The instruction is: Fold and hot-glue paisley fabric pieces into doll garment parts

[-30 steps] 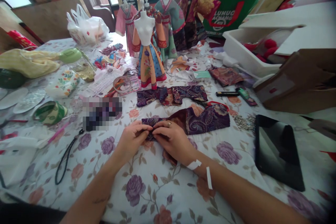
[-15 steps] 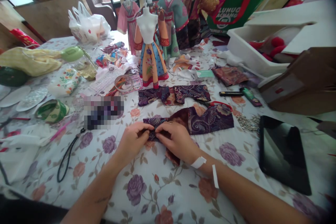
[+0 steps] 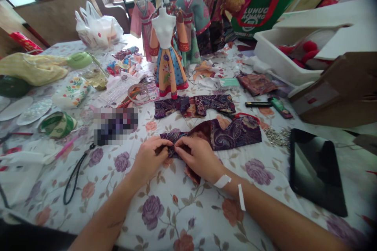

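Note:
A small purple paisley doll garment (image 3: 238, 135) with a rust-brown lining lies spread on the floral tablecloth (image 3: 123, 204). My left hand (image 3: 153, 155) pinches the lower edge of its left sleeve between thumb and fingers. Close beside it, my right hand (image 3: 197, 157) pinches the same sleeve, its fingertips nearly touching the left ones. Two white tape strips cross the right wrist and forearm. Just beyond lies a second purple patterned piece (image 3: 216, 104) with a brown middle. Red-handled scissors (image 3: 249, 117) rest partly under the garment. Whether a pin or needle is between the fingers is too small to see.
Dressed doll mannequins (image 3: 165, 31) stand at the back. To the right are a black tablet (image 3: 318, 172), a pile of small metal bits (image 3: 275, 136), a white foam box (image 3: 288, 60) and a cardboard box (image 3: 326, 94). A tape roll (image 3: 57, 124) sits left, near a black cord loop (image 3: 70, 182).
Both hands stay pinched on the sleeve in almost the same place. The whole view has shifted very slightly; nothing else visibly moved.

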`<state>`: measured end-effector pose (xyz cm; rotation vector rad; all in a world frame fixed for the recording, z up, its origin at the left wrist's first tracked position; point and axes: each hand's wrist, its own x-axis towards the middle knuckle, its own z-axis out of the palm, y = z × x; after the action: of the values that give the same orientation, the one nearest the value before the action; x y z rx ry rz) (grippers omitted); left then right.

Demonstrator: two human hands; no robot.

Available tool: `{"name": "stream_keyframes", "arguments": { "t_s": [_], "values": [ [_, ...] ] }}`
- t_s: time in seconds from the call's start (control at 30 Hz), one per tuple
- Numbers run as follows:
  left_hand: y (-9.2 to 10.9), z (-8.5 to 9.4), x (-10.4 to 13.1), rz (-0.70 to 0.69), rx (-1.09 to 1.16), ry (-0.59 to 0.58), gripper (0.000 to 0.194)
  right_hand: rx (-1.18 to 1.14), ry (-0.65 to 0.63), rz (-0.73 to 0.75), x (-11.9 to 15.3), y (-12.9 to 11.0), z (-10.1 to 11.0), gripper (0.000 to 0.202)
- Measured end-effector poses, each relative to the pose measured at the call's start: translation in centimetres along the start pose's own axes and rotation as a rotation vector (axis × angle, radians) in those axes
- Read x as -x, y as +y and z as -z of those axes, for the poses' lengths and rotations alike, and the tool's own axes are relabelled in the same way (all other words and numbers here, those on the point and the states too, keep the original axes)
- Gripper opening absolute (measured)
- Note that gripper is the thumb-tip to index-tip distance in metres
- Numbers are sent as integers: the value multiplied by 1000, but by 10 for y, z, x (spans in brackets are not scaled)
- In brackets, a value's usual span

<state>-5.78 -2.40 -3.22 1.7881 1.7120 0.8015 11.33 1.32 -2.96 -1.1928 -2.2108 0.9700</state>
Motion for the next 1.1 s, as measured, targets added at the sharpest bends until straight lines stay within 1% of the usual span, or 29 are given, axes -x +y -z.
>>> {"name": "stream_keyframes", "arguments": {
  "t_s": [0.23, 0.37, 0.67, 1.0, 1.1],
  "values": [
    [1, -2, 0, 10, 0, 44, 22, 16, 15, -81, 0, -1, 1, 12],
    [0, -4, 0, 11, 31, 46, 22, 19, 17, -107, -1, -2, 2, 13],
    [3, -2, 1, 67, 79, 24, 23, 8, 16, -107, -1, -2, 4, 14],
    [4, -1, 1, 24, 46, 23, 21, 33, 17, -92, -2, -1, 3, 13],
    [5, 0, 1, 37, 60, 11, 15, 42, 15, -97, -2, 0, 3, 13]
  ]
}}
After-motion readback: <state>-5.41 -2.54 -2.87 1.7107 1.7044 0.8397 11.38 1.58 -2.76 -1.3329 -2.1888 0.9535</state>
